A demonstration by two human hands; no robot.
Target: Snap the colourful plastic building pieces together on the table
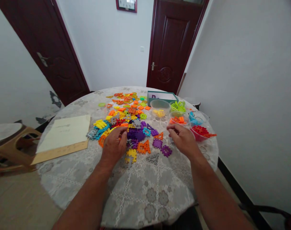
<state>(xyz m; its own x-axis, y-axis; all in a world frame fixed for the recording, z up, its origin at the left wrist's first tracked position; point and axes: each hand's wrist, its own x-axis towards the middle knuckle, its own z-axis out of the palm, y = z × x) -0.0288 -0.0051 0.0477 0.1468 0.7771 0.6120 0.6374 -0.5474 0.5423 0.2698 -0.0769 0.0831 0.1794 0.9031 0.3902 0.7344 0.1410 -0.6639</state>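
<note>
My left hand [114, 143] is over the near left side of a heap of plastic interlocking pieces [138, 134], its fingers curled and the thumb close to the index finger. Just beyond those fingertips shows an orange piece [124, 124]; I cannot tell whether it is gripped. My right hand [183, 138] is closed in a pinch in front of a clear bowl of orange pieces [179, 120]; what the fingers hold, if anything, is too small to see. Between the hands lie a purple square piece [157, 143], a purple gear-like piece [166, 150] and a grey triangular piece [153, 158].
Clear bowls hold yellow pieces [159, 112], green pieces [178, 106], blue pieces [195, 118] and red pieces [201, 131]. Behind them stands a green-edged box [162, 95]. Papers [64, 132] lie at left on the round table's patterned cloth [150, 195]. A stool [13, 143] stands left.
</note>
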